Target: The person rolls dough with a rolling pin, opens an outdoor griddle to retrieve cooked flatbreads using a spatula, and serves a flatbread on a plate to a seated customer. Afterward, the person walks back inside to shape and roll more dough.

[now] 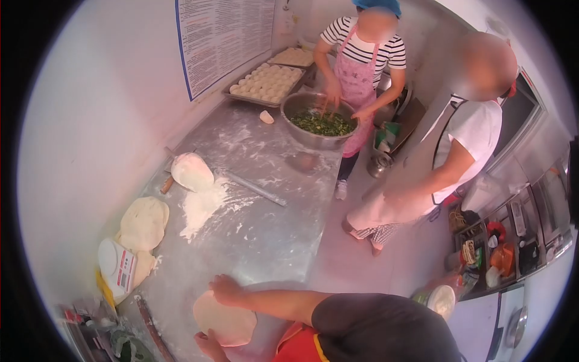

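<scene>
A flat round of dough [224, 320] lies on the metal table at the near edge. My right hand [228, 291] has its fingers curled over the dough's far edge. At the opposite edge, my left hand [210, 346] pinches the rim between thumb and fingers. A dark rolling pin [154, 329] rests left of the dough. Beyond it stands a white scale [120, 265] beside stacked sheets of dough [143, 223].
Loose flour [204, 211] and a long pale rod [256, 188] lie mid-table. At the far end, a person in a pink apron [356, 78] works in a steel bowl [319, 140] of chopped greens, beside a tray of dough pieces [265, 84]. Another person [446, 157] stands right.
</scene>
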The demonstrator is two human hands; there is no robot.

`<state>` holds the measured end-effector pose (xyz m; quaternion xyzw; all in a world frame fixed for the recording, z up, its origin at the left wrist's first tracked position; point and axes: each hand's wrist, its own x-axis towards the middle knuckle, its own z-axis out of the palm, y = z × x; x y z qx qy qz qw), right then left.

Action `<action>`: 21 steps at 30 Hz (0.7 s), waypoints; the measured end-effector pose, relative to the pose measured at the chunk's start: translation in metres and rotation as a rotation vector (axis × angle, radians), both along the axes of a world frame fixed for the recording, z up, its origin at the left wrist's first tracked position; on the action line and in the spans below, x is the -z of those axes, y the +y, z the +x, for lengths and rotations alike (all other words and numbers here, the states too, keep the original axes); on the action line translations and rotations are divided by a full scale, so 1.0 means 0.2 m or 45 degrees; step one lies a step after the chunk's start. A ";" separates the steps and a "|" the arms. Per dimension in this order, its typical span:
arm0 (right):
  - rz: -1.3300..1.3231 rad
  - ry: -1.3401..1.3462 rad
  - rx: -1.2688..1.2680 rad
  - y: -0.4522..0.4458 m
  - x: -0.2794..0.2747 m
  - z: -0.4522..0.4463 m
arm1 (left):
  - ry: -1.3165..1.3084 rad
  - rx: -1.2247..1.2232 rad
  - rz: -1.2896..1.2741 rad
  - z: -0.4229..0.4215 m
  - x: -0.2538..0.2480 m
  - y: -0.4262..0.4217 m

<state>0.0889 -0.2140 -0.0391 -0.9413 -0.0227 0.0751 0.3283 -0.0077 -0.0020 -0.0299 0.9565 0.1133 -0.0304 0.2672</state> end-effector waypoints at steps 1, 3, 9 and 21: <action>-0.022 -0.006 -0.056 -0.02 -0.07 -0.02 | 0.025 -0.007 -0.045 0.01 0.00 0.00; 0.245 -0.133 -0.014 0.00 -0.03 -0.07 | 0.077 -0.028 -0.135 0.03 -0.01 0.02; 0.362 0.048 -0.074 -0.08 -0.27 -0.14 | -0.084 -0.137 -0.469 -0.05 0.04 0.02; 0.376 0.074 -0.096 -0.28 -0.19 -0.09 | -0.160 0.442 -0.577 -0.14 0.28 0.01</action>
